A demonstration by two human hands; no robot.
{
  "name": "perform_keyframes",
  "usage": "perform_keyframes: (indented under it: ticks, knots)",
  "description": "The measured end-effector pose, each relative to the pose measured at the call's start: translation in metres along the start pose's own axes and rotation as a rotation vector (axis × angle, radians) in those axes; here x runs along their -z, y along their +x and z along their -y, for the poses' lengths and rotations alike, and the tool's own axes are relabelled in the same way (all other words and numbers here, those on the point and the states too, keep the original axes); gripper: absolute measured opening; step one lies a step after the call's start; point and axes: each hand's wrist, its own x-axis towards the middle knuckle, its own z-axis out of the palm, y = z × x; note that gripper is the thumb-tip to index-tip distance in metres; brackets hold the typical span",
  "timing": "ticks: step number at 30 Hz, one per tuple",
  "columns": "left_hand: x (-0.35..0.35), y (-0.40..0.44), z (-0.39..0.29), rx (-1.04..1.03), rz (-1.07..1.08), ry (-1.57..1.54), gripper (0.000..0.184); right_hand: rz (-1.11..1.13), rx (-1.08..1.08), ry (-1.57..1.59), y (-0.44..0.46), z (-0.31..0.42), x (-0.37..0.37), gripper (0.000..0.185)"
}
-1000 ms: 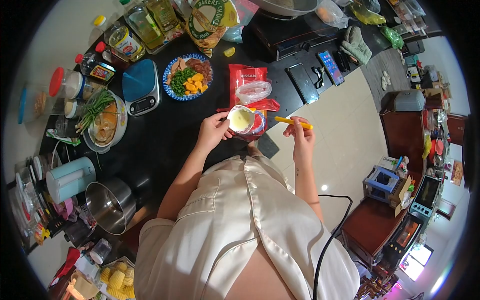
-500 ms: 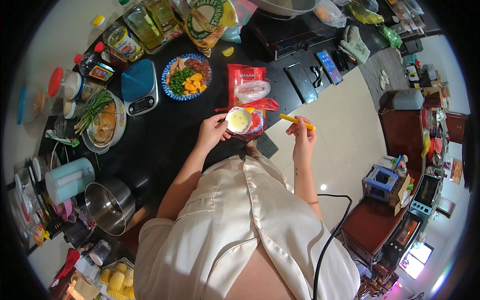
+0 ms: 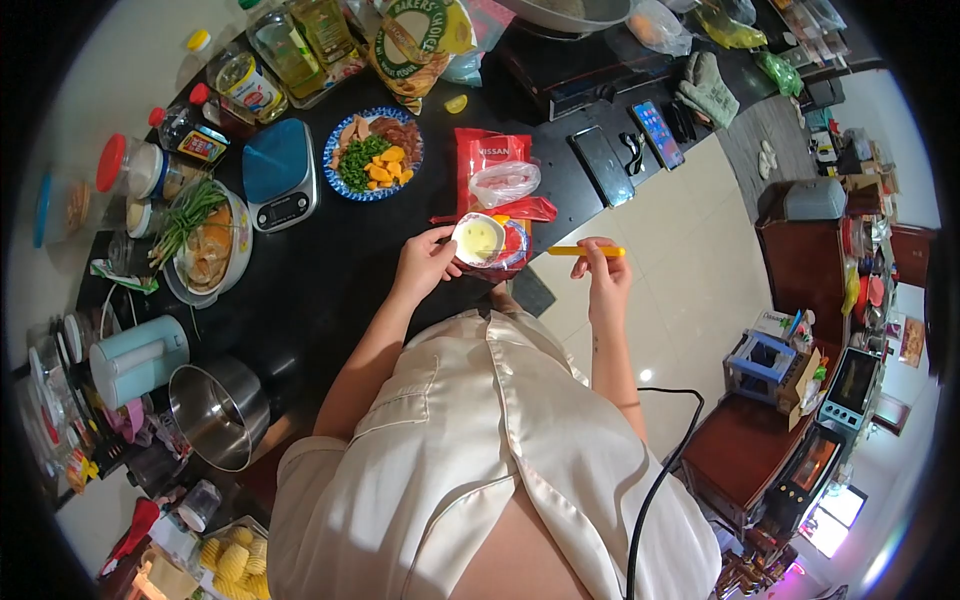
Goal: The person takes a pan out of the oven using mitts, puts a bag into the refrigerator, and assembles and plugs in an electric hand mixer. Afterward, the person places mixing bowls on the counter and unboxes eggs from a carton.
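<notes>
My left hand [image 3: 430, 260] grips the rim of a small white bowl [image 3: 464, 252] from its left side. Pale yellow contents lie at the bottom of the bowl, which is tipped a little toward me. Closed around a yellow-handled utensil [image 3: 590, 251], my right hand [image 3: 604, 280] is to the right of the bowl. The utensil's thin metal end points left toward the bowl; I cannot make out its tip. Under and behind the bowl lies a red package [image 3: 490, 148] marked NISSAN, with a clear plastic bag [image 3: 505, 183] of pale pinkish contents on it.
A blue-patterned plate [image 3: 330, 180] holds chopped greens, orange cubes and meat. Left of it are a kitchen scale [image 3: 280, 170] and a tub [image 3: 238, 255] of food. Bottles [image 3: 245, 85] line the back left. Two phones [image 3: 602, 165] [image 3: 657, 133] lie near the counter's right edge. A steel pot [image 3: 215, 415] stands lower left.
The yellow-handled utensil has swung from slanting to nearly level, its metal end now by the bowl. The bowl has tilted slightly in my left hand, which stays in place.
</notes>
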Motion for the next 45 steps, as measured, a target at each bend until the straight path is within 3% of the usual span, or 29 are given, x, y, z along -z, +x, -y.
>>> perform_keyframes:
  ticks: [28,34,39,45]
  knots:
    - [0.001,0.001,-0.002,-0.007,0.014,-0.002,0.032,-0.036,0.098,0.027,0.006,-0.012,-0.009,0.021]
    - [0.001,0.002,0.001,0.006,0.008,-0.012,0.032,-0.145,0.149,0.054,0.004,-0.011,-0.006,0.022]
    - [0.000,0.002,-0.001,-0.001,0.020,-0.003,0.033,-0.020,0.014,0.161,0.000,-0.012,-0.007,0.018]
    - [0.000,0.001,-0.003,0.004,0.024,-0.015,0.033,-0.031,-0.027,0.173,0.002,-0.021,-0.008,0.019]
